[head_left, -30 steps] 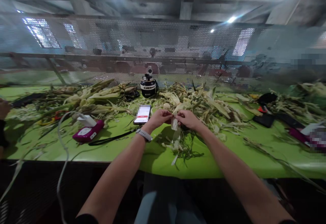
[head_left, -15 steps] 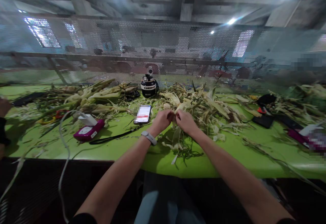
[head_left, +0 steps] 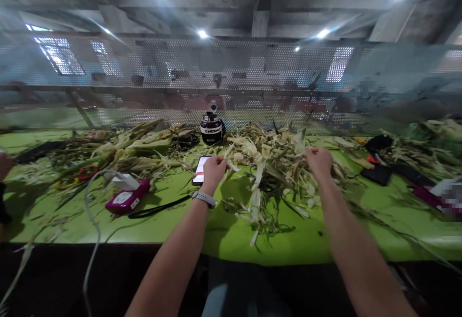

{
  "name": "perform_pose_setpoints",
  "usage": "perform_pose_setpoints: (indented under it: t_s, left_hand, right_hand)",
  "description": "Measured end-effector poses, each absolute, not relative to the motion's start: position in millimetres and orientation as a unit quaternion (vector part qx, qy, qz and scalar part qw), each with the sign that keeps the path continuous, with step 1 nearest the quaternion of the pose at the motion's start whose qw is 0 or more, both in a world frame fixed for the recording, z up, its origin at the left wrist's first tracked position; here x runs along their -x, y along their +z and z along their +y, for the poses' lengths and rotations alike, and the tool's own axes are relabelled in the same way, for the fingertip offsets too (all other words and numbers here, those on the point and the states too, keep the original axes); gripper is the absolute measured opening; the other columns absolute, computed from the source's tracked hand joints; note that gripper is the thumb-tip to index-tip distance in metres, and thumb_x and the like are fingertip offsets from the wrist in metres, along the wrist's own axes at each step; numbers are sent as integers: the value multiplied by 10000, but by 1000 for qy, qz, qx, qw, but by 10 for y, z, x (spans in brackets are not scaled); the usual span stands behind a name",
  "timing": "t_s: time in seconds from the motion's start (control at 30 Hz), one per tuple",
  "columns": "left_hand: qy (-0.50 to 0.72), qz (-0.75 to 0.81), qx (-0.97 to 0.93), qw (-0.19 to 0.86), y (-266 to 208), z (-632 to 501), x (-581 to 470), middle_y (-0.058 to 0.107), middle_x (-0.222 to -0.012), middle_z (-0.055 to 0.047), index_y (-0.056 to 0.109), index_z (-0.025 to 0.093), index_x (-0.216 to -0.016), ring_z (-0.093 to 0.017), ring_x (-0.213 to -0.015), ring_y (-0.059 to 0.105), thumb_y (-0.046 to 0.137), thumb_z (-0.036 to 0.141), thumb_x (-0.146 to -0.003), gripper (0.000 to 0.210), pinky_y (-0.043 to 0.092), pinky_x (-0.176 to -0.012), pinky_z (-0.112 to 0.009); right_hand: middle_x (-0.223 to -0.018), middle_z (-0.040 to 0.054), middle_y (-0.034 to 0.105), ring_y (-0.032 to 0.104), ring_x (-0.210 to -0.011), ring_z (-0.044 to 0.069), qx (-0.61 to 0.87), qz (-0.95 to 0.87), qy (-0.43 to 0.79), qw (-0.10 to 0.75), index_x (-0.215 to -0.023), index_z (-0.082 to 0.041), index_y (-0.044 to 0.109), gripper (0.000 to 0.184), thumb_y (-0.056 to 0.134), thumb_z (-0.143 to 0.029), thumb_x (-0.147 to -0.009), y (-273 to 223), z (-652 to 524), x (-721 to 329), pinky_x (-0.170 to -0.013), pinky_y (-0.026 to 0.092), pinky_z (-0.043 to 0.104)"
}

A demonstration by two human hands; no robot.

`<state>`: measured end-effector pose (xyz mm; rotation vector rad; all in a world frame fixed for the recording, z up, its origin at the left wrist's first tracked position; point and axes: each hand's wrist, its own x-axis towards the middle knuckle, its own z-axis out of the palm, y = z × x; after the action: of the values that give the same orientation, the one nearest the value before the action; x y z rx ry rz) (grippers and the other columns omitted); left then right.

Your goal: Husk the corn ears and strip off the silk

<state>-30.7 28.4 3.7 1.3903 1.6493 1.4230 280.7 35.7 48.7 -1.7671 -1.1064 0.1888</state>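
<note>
My left hand (head_left: pixel 213 171), with a pale watch band (head_left: pixel 204 198) on its wrist, is closed in a pinch. A pale strip of corn husk (head_left: pixel 233 166) sticks out at its fingertips. Partly behind this hand lies a lit phone (head_left: pixel 200 169). My right hand (head_left: pixel 319 161) is off to the right, its fingers pressed together over the edge of the husk pile; what they hold, if anything, is hidden. Between the hands spreads a heap of dry corn husks (head_left: pixel 276 160), with a long husk strip (head_left: pixel 255 201) hanging toward the table's front.
On the green table (head_left: pixel 231 245) stand a black jug (head_left: pixel 212 128) and a magenta power block (head_left: pixel 128 196) with a white charger and cable. More husks (head_left: pixel 133 148) lie left. A mesh screen (head_left: pixel 234 67) runs behind. Another person's hand (head_left: pixel 5 164) shows at far left.
My hands were together at the husk heap's front; now they are apart, the left further left in front of the phone, the right further right. A husk strip now shows at my left fingertips.
</note>
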Motion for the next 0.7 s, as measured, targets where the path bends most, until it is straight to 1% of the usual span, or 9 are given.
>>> perform_pose_setpoints:
  t_s: [0.07,0.13,0.2,0.27,0.33,0.37,0.5,0.6,0.7]
  left_hand:
    - [567,550,-444,424,47,241,231,580,-520,-1,571,168,-570,-121,-502,537,610,236,-655,116,423,-564,-250]
    - [557,475,-414,541,65,171,129,530,-477,23,549,161,-534,-89,-460,488,662,258,-607,165,425,-547,-234]
    - [529,446,-405,598,80,95,29,512,-466,33,566,150,-540,-76,-461,479,697,263,-577,177,437,-549,-224]
    - [501,439,-402,628,84,32,-51,546,-506,31,610,147,-611,-81,-488,505,730,263,-556,176,467,-572,-238]
    - [476,440,-405,645,75,-9,-96,580,-553,22,620,152,-643,-102,-539,545,757,262,-538,205,489,-591,-257]
    - [465,442,-405,651,68,-20,-105,592,-575,18,621,155,-649,-110,-562,559,767,268,-533,217,498,-600,-265]
    - [442,448,-390,672,43,-32,-102,590,-599,24,631,162,-667,-106,-590,563,773,323,-555,242,508,-631,-266]
    - [446,455,-374,674,34,-43,-117,552,-564,46,620,167,-649,-89,-559,533,788,359,-550,274,491,-596,-242]
    - [459,451,-372,669,21,-60,-148,570,-594,42,630,167,-669,-86,-579,535,807,413,-527,336,472,-570,-219]
  right_hand:
    - [-519,17,549,519,-526,151,687,-423,212,551,-562,-183,531,163,544,-179,-725,545,327,-2758,-559,435,270]
    - [-515,-14,545,459,-442,98,617,-424,349,564,-604,-177,538,138,571,-205,-735,573,258,-2578,-459,394,214]
    - [-522,-32,557,429,-405,67,503,-463,509,523,-640,-170,553,111,628,-207,-713,542,161,-2307,-398,360,178]
    - [-499,-30,569,424,-377,53,446,-504,598,436,-623,-155,570,163,693,-237,-690,450,65,-2016,-359,336,162]
    - [-469,-19,581,439,-353,49,437,-547,624,346,-583,-143,583,229,734,-288,-673,334,5,-1786,-321,283,150]
    - [-450,-26,573,434,-340,44,437,-552,627,334,-580,-142,590,248,742,-317,-667,282,-7,-1714,-309,260,144]
    - [-447,-35,582,436,-321,35,432,-551,635,327,-560,-143,567,294,756,-352,-643,193,33,-1694,-304,262,136]
    - [-434,-39,576,435,-312,40,446,-538,637,324,-577,-143,561,288,764,-340,-635,205,71,-1757,-298,248,137]
    - [-404,-60,532,400,-304,34,465,-516,630,347,-557,-156,524,316,769,-341,-629,201,85,-1733,-306,252,142]
